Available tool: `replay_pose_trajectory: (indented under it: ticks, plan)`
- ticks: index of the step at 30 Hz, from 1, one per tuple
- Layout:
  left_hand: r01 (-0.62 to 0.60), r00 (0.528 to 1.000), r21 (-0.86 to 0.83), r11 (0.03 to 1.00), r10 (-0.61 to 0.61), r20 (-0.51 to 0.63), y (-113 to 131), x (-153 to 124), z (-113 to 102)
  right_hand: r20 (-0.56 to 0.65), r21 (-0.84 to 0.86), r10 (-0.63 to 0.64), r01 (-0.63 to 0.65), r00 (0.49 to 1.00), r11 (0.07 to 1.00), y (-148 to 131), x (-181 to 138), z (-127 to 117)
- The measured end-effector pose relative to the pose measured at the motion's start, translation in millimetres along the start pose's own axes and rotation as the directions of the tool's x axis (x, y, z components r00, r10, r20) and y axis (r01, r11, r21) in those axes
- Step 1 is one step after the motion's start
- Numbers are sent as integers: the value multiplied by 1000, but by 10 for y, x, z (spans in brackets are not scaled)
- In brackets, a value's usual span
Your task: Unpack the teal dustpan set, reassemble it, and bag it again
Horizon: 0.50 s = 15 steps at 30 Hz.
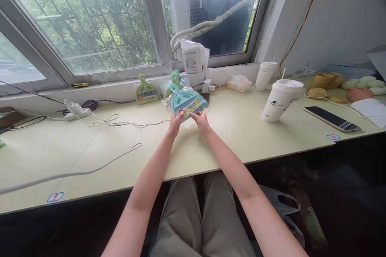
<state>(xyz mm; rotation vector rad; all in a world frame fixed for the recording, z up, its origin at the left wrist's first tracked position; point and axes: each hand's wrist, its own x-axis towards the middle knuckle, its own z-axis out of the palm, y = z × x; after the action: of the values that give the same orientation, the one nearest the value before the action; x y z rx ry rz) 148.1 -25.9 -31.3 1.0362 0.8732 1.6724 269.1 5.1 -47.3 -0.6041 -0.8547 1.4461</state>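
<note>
A teal mini dustpan and brush set (186, 101) in clear plastic wrap is held up above the table, its handle pointing away from me. My left hand (175, 122) grips its lower left edge, thumb on the front. On the lower right edge, my right hand (201, 120) closes around the same set, thumb also on top. Just behind it stand more wrapped dustpan sets (175, 77), partly hidden by the one I hold. A green dustpan set (146, 91) leans against the window ledge to their left.
Two white lidded cups (279, 102) with straws and a phone (331, 118) are to the right. A tissue pack (239, 83) lies near the wall. White cables and a power strip (76, 111) cross the left side. Another person's hand (359, 94) rests at far right.
</note>
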Motion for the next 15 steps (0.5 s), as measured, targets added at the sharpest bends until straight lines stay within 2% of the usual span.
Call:
replay_pose_trajectory:
  ticks: [5, 10, 15]
  plan:
    - [-15, 1000, 17, 1000, 15, -26, -55, 36, -37, -10, 10, 6, -6, 1000, 1000, 32, 11, -8]
    - [4, 989, 58, 998, 4, -145, -97, 75, -86, 43, -1, 27, -27, 999, 1000, 44, -20, 4]
    - [-16, 996, 73, 997, 22, -83, -119, 82, -72, -18, 19, 45, -45, 999, 999, 58, -7, -11]
